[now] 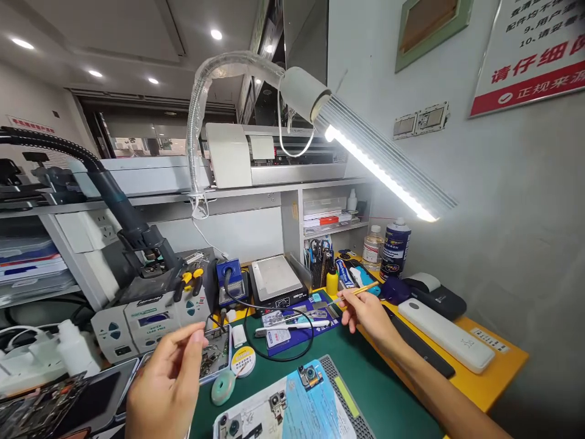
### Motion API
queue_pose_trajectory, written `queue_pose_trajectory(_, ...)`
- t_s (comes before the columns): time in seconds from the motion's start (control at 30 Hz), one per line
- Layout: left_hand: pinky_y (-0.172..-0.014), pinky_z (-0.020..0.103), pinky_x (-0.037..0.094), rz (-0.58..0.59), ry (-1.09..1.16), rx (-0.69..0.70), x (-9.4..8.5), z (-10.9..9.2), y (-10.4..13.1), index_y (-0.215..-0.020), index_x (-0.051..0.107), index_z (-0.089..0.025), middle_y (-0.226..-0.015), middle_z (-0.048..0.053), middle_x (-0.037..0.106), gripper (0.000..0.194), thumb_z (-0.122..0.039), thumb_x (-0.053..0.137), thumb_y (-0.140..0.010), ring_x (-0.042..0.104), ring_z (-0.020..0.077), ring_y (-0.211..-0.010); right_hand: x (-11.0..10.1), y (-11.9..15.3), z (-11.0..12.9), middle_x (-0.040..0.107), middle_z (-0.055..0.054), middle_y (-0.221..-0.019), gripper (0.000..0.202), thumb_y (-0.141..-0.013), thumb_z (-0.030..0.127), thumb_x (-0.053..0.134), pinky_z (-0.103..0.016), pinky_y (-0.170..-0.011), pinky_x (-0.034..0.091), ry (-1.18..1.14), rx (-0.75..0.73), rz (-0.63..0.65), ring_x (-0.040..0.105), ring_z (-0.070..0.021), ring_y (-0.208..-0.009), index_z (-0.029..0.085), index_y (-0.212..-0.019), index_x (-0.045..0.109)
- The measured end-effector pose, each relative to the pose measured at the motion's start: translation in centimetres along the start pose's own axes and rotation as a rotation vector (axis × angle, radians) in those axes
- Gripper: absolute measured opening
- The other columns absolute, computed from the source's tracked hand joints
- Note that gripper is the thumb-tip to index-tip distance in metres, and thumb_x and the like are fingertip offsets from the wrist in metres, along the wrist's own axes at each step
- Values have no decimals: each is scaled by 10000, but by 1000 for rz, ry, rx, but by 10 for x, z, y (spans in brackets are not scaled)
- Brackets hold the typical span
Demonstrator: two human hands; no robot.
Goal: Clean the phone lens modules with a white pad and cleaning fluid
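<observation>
My right hand (pixel 365 314) pinches a thin gold-handled tool (pixel 368 287) between thumb and fingers. Its slim tip points left, above a blue mat (pixel 286 344) with metal tools on it. My left hand (pixel 164 384) is raised at the lower left, with thumb and forefinger brought together. Whatever may be between those fingertips is too small to make out. In front of me, a light-blue and white sheet (pixel 299 408) bears several small camera modules (pixel 311 374). Close beside my left hand are a tray of small metal parts (pixel 219 353) and a round green spool (pixel 223 388).
A lit lamp (pixel 379 161) hangs over the bench. At the back stand a hot plate (pixel 278 280), a blue soldering station (pixel 230 283) and a grey control unit (pixel 153 323). A black cable (pixel 292 360) loops across the work mat. On the right lies a white power bank (pixel 445 335).
</observation>
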State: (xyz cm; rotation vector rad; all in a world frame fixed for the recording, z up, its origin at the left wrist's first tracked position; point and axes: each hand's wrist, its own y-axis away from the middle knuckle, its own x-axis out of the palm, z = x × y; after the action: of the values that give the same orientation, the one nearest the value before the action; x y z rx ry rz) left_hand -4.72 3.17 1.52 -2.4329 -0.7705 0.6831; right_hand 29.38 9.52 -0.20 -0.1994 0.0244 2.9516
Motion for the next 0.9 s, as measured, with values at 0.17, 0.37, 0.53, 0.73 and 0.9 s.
queue_pose_trajectory(0.17, -606, 227, 502, 46, -7, -27, -6, -9, 9, -791, 660, -241, -640, -40, 683, 284, -522, 635, -825, 653, 153, -595, -13, -14, 29, 681, -77, -1146, 287, -988, 345, 616, -389, -774, 600, 138, -57, 32, 695, -205, -916, 159, -1207, 628)
queue_pose_trajectory(0.37, -565, 240, 371, 49, -4, -16, -16, -23, 10, -634, 520, -232, -524, -71, 467, 372, -514, 570, -873, 457, 119, -515, -15, -23, 68, 673, -84, -1185, 293, -985, 337, 623, -411, -812, 593, 379, -70, 105, 690, -218, -961, 161, -1219, 627)
queue_pose_trajectory(0.53, -561, 236, 348, 61, 33, -43, -16, -28, 13, -615, 485, -229, -526, -73, 411, 397, -499, 555, -897, 424, 116, -521, -8, -33, 83, 676, -73, -1182, 279, -984, 340, 623, -405, -813, 594, 579, -75, 115, 690, -227, -965, 162, -1198, 642)
queue_pose_trajectory(0.73, -522, 219, 351, 103, 99, 8, -15, -32, 16, -613, 479, -230, -548, -73, 371, 387, -484, 553, -896, 400, 113, -503, 11, -80, 121, 658, -86, -1232, 301, -981, 328, 628, -429, -850, 585, 738, -161, 50, 680, -242, -1014, 164, -1234, 628)
queue_pose_trajectory(0.9, -523, 224, 341, 114, 116, 50, -14, -30, 15, -602, 463, -230, -541, -69, 373, 399, -479, 564, -897, 377, 118, -509, 34, -102, 128, 645, -103, -1263, 310, -976, 319, 637, -438, -878, 575, 856, -203, 31, 670, -249, -1049, 162, -1243, 625)
